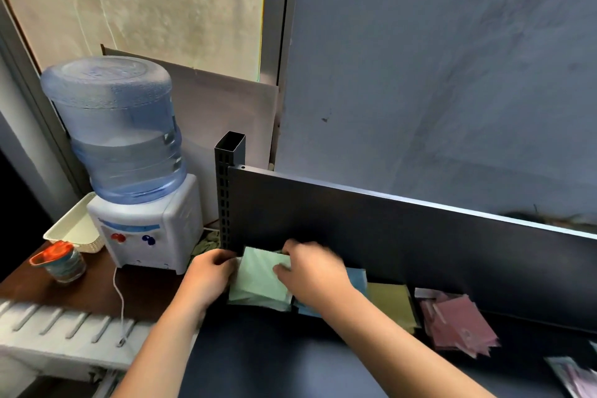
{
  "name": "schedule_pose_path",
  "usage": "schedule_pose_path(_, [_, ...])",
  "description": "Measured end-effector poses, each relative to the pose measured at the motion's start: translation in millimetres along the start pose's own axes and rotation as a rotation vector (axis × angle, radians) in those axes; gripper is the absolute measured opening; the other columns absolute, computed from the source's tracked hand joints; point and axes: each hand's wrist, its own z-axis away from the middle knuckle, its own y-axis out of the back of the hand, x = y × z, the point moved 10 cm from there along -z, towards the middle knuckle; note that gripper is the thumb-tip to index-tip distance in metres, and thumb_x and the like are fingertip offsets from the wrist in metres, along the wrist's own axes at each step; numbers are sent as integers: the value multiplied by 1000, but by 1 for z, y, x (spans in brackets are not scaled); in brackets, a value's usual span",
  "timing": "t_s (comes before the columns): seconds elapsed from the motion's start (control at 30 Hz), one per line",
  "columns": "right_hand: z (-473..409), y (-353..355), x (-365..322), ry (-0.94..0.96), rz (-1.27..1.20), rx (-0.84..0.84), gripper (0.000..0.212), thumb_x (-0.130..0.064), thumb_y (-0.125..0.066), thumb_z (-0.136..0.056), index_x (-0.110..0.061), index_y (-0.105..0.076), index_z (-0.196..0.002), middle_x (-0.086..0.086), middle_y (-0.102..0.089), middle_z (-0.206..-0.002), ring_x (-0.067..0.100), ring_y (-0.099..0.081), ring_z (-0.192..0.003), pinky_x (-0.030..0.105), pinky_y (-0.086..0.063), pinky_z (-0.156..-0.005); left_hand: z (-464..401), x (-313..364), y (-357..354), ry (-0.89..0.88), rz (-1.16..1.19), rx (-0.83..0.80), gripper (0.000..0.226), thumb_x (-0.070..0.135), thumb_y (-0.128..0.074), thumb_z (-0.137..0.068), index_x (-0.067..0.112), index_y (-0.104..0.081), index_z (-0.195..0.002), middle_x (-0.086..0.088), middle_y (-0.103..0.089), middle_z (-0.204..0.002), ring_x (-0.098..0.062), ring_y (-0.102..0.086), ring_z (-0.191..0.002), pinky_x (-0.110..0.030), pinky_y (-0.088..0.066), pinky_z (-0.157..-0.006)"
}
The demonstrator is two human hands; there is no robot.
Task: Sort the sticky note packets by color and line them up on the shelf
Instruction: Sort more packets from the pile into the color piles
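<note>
Fingers of the right hand curl over the stack of pale green sticky note packets, while the left hand grips the stack's left edge. This green stack lies on the dark metal shelf, just beside its perforated upright post. Right of the green stack come light blue packets, yellow-olive packets and a loose heap of pink packets. Left of the post stands a white water dispenser.

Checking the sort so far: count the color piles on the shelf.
4. Green pile at the left end under both hands, blue pile beside it, yellow pile, then pink pile. More packets at the right edge are cut off.
</note>
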Motion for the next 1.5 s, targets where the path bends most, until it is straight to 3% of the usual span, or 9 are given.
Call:
schedule_pose_path(0.13, [10,6,-17,119,205,119,36,-42,-66,-94,-15,-56,-116,7,-61,-115,35,-64,-102,39,-41,-66,7,1,-6,56,207,79,16,10,-60,-99,18,-74,-101,-3,-67,-75,-20,-58,-68,-29,-44,-60])
schedule_pose_path(0.27, [17,-26,-22,214,254,-113,60,-63,-70,-86,-15,-66,-123,7,-59,-122,31,-51,-118,45,-44,-93,16,6,-15,62,260,113,11,10,-61,-98,16,-69,-102,-10,-72,-90,-22,-63,-75,-34,-49,-67])
schedule_pose_path(0.43, [20,-27,-27,281,298,-77,49,-54,-68,-89,-14,-72,-118,8,-54,-124,32,-40,-123,48,-35,-100,29,25,-7,-16,-18,191,11,14,-62,-92,21,-68,-98,-7,-75,-99,-32,-70,-95,-49,-57,-89])
schedule_pose_path(0.57, [27,-27,-32,377,311,10,33,-33,-72,-86,-22,-72,-117,5,-55,-122,31,-42,-117,48,-41,-95,56,70,-4,-207,-421,339,21,11,-64,-89,9,-67,-109,-22,-65,-107,-46,-63,-102,-49,-50,-87])
schedule_pose_path(0.77, [69,15,30,407,156,70,33,-25,-69,-88,-23,-73,-120,7,-59,-125,33,-47,-113,45,-47,-87,106,146,-60,-561,-650,478,28,-2,-72,-81,5,-67,-108,-24,-53,-102,-51,-57,-92,-60,-50,-85])
schedule_pose_path(1.0, [125,92,239,44,-122,-172,42,-15,-50,-86,-26,-74,-118,-1,-73,-117,25,-63,-109,41,-55,-94,169,190,-233,-824,-604,79,17,12,-61,-89,16,-68,-104,-1,-59,-100,-26,-61,-95,-41,-51,-83])
schedule_pose_path(1.23, [211,93,447,-326,107,-381,42,-33,-67,-79,-11,-68,-115,9,-74,-110,32,-69,-103,44,-60,-88,211,175,-419,-828,-781,-302,18,27,-51,-95,26,-59,-111,4,-56,-107,-22,-57,-105,-39,-48,-90])
schedule_pose_path(1.33, [249,66,485,-342,125,-483,53,-45,-72,-74,-15,-70,-117,10,-73,-113,32,-69,-105,45,-61,-88,236,168,-488,-854,-877,-425,29,31,-52,-96,25,-60,-123,4,-60,-117,-19,-56,-113,-32,-45,-96])
schedule_pose_path(1.5, [277,37,508,-237,108,-426,65,-59,-74,-74,-26,-60,-128,6,-59,-124,31,-61,-110,41,-55,-92,268,143,-579,-778,-1060,-594,38,41,-54,-89,22,-62,-121,-1,-57,-120,-27,-56,-114,-43,-50,-96])
